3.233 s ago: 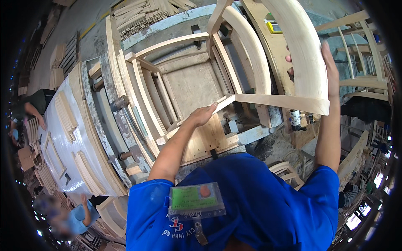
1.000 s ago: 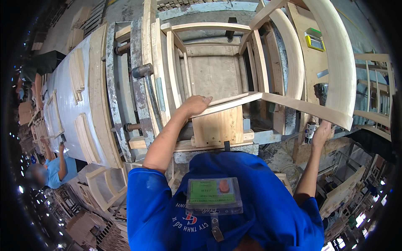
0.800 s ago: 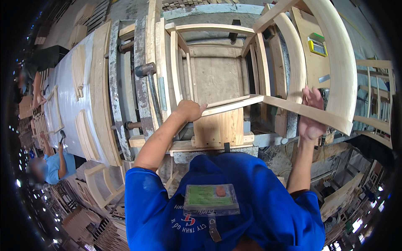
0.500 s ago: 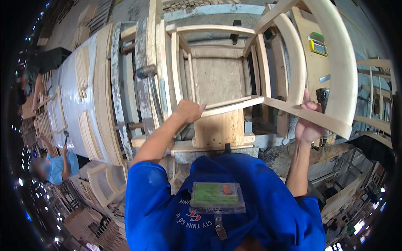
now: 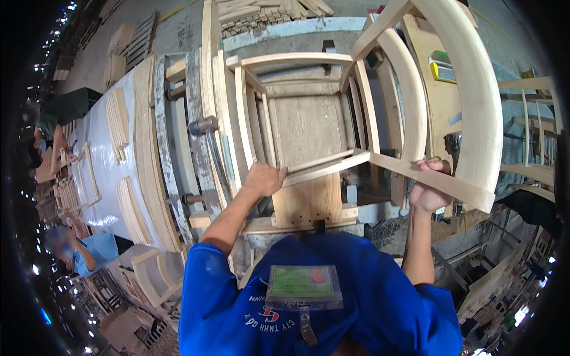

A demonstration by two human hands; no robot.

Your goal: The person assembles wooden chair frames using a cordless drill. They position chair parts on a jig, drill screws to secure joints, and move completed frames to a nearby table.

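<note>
A pale wooden chair frame [image 5: 332, 169] lies in front of me on a workbench, its two wide curved back slats [image 5: 475, 89] at the right. My left hand [image 5: 265, 179] is closed round the frame's near left corner, thumb along the near rail. At the right, my right hand [image 5: 428, 197] wraps round the chair's back post [image 5: 464, 189] from below, fingers curled over it. Just left of the frame, a dark-headed mallet [image 5: 203, 126] lies on the bench with its handle pointing toward me. A flat wooden board [image 5: 307, 199] sits under the near rail.
Left of the bench stands a plastic-covered table [image 5: 101, 160] bearing wooden strips [image 5: 117, 121]. A person in light blue [image 5: 98, 252] and another in dark clothes [image 5: 65, 110] are beyond it. A yellow-green box [image 5: 440, 66] and a black object [image 5: 452, 144] lie at the right. Wood pieces [image 5: 255, 25] are piled at the back.
My right hand's fingers, partly stretched before, are now curled round the back post. The whole scene has shifted slightly in view; my left hand keeps its hold on the corner.
</note>
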